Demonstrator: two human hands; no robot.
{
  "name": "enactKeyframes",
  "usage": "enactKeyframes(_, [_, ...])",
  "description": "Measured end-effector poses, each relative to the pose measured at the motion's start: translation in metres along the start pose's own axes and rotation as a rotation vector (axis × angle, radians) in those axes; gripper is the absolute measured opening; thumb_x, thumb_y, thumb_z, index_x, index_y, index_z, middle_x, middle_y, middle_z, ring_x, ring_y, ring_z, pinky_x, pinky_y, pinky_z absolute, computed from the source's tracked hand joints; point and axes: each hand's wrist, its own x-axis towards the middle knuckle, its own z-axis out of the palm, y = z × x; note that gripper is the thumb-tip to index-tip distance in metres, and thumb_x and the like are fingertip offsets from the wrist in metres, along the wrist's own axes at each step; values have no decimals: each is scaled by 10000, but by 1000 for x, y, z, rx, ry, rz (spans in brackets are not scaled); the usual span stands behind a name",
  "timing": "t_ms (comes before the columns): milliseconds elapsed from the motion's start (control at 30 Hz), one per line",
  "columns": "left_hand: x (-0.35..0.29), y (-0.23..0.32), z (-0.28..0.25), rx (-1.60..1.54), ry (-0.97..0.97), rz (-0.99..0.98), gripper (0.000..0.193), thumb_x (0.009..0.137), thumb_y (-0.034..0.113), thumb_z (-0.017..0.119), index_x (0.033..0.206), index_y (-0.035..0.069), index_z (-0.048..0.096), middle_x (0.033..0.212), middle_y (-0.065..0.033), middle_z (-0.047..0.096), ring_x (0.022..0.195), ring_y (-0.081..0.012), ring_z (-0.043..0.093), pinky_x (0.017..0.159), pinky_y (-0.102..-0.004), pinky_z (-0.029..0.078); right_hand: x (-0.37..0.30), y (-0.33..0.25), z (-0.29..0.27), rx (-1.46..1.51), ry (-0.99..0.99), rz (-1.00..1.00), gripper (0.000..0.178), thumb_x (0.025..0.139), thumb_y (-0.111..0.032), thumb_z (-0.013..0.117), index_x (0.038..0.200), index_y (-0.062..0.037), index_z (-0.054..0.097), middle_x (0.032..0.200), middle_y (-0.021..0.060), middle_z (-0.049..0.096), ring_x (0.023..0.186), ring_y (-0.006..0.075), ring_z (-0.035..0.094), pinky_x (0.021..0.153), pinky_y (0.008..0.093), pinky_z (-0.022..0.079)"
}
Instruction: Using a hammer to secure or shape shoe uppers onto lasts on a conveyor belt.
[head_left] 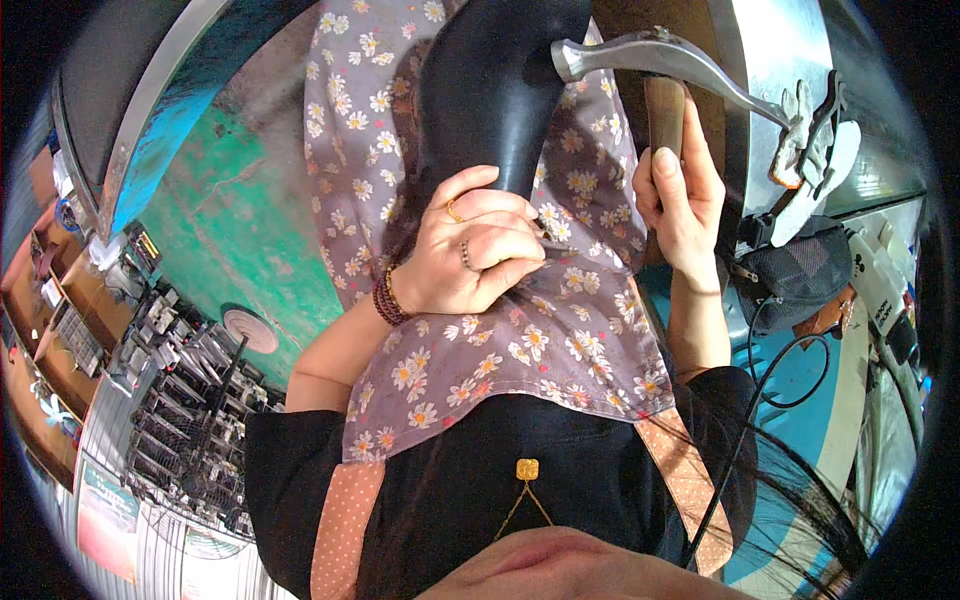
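A smooth, tall black boot-like piece [490,110] lies over my lap on a grey daisy-patterned apron [350,200]. At its near end, my left hand [475,245] is closed, with the fingers curled at the edge. A small greyish bit shows by its fingertips, too small to name. In my right hand [690,205] is a hammer [665,115], gripped by its wooden handle. Its curved metal head reaches left, and the round striking face is at the right side of the black piece; whether they touch I cannot tell. The far end of the piece is cut off by the picture.
A curved metal frame with a blue inside [150,150] stands at the left, above a green floor [225,210]. Racks of dark metal parts [190,400] fill the lower left. On the right are pale work gloves [795,135], a dark bag [800,270] and a looping black cable [765,370].
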Motion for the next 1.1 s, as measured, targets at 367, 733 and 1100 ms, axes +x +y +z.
enactKeyframes(367, [-10, -11, -10, 22, 123, 119, 413, 631, 254, 876, 881, 173, 557, 857, 49, 680, 955, -176, 648, 888, -378, 430, -28, -4, -3, -483, -75, -256, 466, 892, -41, 596, 1318, 97, 469, 1182, 234, 626, 1089, 271, 629, 923, 311, 457])
enactKeyframes(733, [5, -16, 2, -50, 196, 143, 330, 630, 198, 879, 799, 134, 604, 804, 19, 685, 866, -180, 664, 749, -328, 483, -17, -39, 12, -708, -228, -262, 384, 906, -71, 615, 1282, -20, 557, 1116, 222, 654, 1016, 323, 669, 862, 350, 523])
enactKeyframes(1100, [5, -15, 9, -15, 212, 146, 305, 611, 203, 888, 736, 140, 616, 775, 23, 679, 837, -178, 663, 761, -333, 485, -10, -60, 18, -811, -250, -332, 375, 855, -58, 660, 1225, -47, 604, 932, 205, 674, 789, 343, 678, 688, 361, 545])
